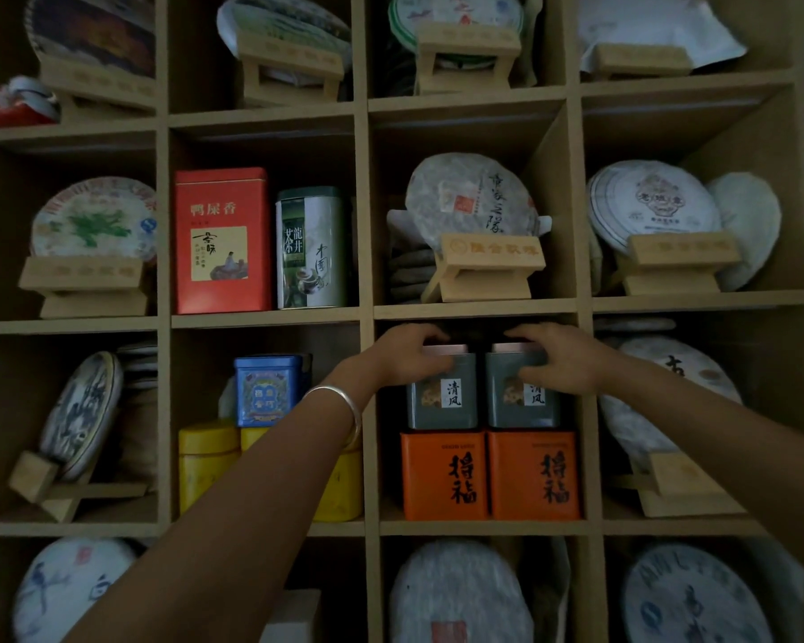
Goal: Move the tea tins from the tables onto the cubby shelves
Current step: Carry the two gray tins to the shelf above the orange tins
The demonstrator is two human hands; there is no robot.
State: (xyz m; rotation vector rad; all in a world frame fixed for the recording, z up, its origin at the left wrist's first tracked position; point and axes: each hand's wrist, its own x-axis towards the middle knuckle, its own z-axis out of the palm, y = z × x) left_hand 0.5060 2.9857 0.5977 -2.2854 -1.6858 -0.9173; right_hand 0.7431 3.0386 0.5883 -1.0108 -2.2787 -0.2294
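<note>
Placing step: left hand (407, 359) and right hand (560, 359) clamp fingers on two grey tins (442, 401) atop the orange tins (444, 475); next, release.

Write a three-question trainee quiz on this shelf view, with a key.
1. True or false: the two grey tins stand on the two orange tins.
2. Which wrist wears the silver bangle? A) left B) right
3. Fill in: beside the red tin stands a ___ tin.

Key: 1 true; 2 A; 3 green. The left hand and right hand each grip a grey tin.
</note>
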